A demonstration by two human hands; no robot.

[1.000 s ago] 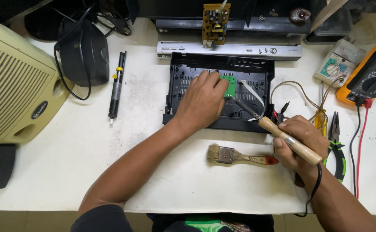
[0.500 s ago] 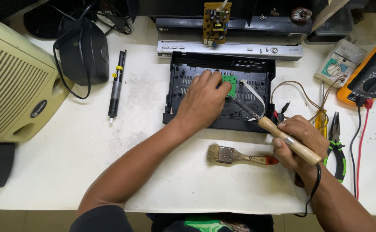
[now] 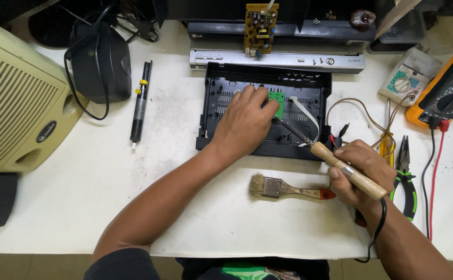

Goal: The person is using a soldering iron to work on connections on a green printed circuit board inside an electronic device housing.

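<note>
Right, the left hand (image 3: 244, 122) presses flat, fingers spread, on the small green circuit board (image 3: 276, 101) inside the black casing (image 3: 217, 93). The right hand (image 3: 362, 173), just right of the casing, grips a wooden-handled soldering iron (image 3: 348, 172), tip at the board.

Single head cam, steep downward, close over white workbench (image 3: 81, 207).

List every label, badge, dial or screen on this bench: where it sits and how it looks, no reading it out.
Oval dark badge: on the front of the cream ribbed speaker box, far left.
White analogue meter with a round green dial: upper right, squarish, pale.
Orange-cased multimeter with a black rotary dial: far right edge; its screen is cut off.
Silver front panel strip with small buttons: behind the black tray.
</note>
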